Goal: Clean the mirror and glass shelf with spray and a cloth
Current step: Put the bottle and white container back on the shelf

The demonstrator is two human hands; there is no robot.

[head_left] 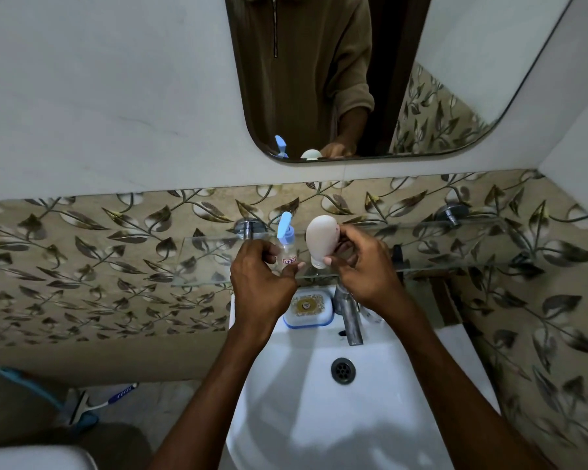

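While the left hand (262, 283) curls its fingers around a clear pump bottle (287, 245) on the glass shelf (455, 245), the right hand (364, 266) pinches an upturned white tube (320, 237) beside it, below the mirror (353, 79) and above the sink (319, 418).

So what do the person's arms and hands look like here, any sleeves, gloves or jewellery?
Both forearms are bare; the left hand and right hand wear no gloves, and no rings or watch show. The mirror reflects a brown zip-neck top, its sleeve pushed up the forearm.
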